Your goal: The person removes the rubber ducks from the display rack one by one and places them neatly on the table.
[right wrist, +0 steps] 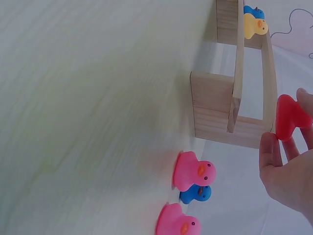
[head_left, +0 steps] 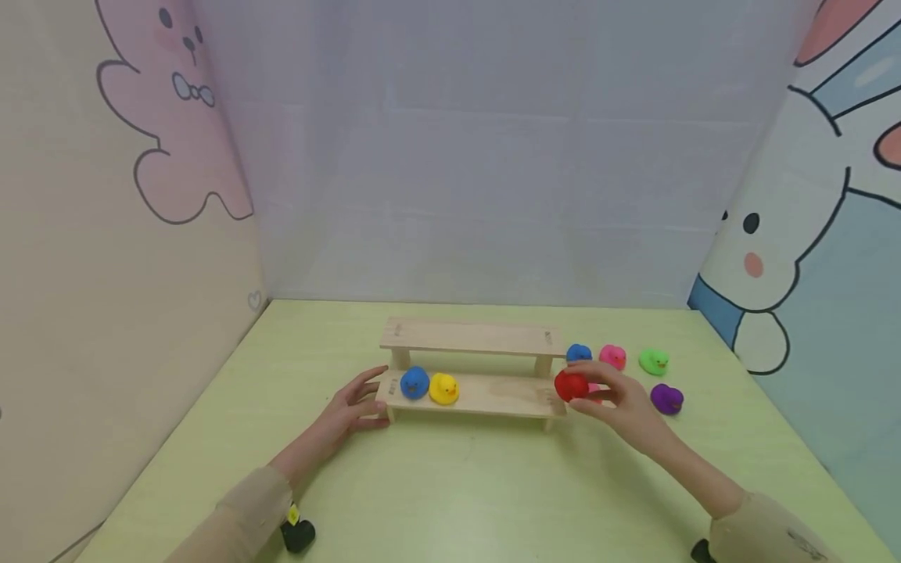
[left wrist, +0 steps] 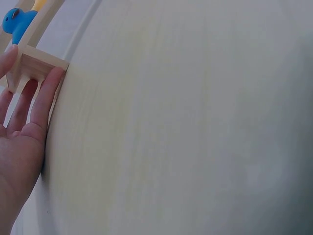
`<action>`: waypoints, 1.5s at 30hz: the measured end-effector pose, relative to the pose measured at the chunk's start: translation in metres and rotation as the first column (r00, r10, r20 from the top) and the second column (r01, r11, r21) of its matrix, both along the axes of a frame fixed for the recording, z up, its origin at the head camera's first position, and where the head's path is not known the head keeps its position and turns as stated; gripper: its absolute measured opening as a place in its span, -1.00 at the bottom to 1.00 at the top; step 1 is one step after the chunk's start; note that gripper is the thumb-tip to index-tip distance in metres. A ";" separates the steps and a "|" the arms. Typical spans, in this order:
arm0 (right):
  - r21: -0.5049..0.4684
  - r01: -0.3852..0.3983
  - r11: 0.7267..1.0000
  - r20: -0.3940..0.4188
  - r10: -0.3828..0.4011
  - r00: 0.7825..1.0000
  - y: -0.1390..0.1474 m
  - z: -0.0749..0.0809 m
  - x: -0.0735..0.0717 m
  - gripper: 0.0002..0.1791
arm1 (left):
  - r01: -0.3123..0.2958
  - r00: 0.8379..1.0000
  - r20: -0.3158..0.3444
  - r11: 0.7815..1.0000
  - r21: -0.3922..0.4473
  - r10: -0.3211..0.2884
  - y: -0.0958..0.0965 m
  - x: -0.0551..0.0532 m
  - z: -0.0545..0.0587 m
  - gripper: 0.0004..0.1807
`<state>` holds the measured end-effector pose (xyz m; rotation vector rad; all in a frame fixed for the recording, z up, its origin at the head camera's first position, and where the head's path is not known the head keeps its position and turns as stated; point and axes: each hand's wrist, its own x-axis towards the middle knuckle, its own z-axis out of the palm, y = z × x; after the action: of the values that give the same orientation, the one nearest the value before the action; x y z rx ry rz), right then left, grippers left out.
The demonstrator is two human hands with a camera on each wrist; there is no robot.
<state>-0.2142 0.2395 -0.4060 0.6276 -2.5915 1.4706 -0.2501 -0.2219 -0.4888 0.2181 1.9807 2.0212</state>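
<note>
A two-step wooden rack (head_left: 472, 336) stands on the table, with a blue rubber duck (head_left: 414, 383) and a yellow rubber duck (head_left: 444, 389) at the left of its lower step. My left hand (head_left: 348, 403) touches the rack's left end; in the left wrist view its straight fingers (left wrist: 46, 98) rest against the end support, the thumb up by the step. My right hand (head_left: 622, 403) pinches a red rubber duck (right wrist: 289, 117) between thumb and fingers, raised by the right end of the lower step. Behind it, a pink duck (head_left: 595, 391) is partly hidden.
Right of the rack are another blue duck (head_left: 579, 353), a pink duck (head_left: 613, 356), a green duck (head_left: 655, 361) and a purple duck (head_left: 666, 399). A pale cloth wall (head_left: 479, 195) closes off the table's back; printed panels flank both sides.
</note>
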 end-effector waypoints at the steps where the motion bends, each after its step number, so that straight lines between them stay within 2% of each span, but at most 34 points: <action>1: -0.001 0.001 1.000 0.006 -0.001 1.000 0.002 -0.001 0.000 -0.54 | 0.001 1.000 0.002 1.000 -0.002 -0.001 0.000 0.000 0.000 -0.26; 8: 0.006 0.021 1.000 0.076 -0.022 0.997 0.009 -0.010 -0.002 -0.55 | 0.006 1.000 0.001 1.000 0.010 -0.006 0.002 -0.002 -0.004 -0.25; 15: 0.021 -0.023 1.000 0.056 0.022 0.998 0.013 -0.018 -0.001 -0.59 | -0.012 1.000 0.017 1.000 0.010 0.012 0.002 0.000 -0.004 -0.26; 23: 0.037 0.000 0.999 0.107 -0.004 0.994 0.022 -0.023 0.003 -0.55 | 0.004 1.000 0.000 1.000 -0.008 -0.004 0.002 -0.001 -0.002 -0.24; 36: 0.058 0.043 0.997 0.154 -0.052 0.987 0.031 -0.037 0.009 -0.54 | 0.000 1.000 0.021 1.000 -0.012 0.001 0.004 0.000 -0.006 -0.24; 45: 0.121 0.020 0.992 0.223 -0.047 0.974 0.038 -0.046 0.009 -0.56 | -0.005 1.000 0.003 1.000 -0.007 0.005 0.002 -0.001 -0.004 -0.25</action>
<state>-0.2049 0.2774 -0.4517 0.4483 -2.8624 1.4657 -0.2507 -0.2199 -0.4930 0.2082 1.9885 2.0163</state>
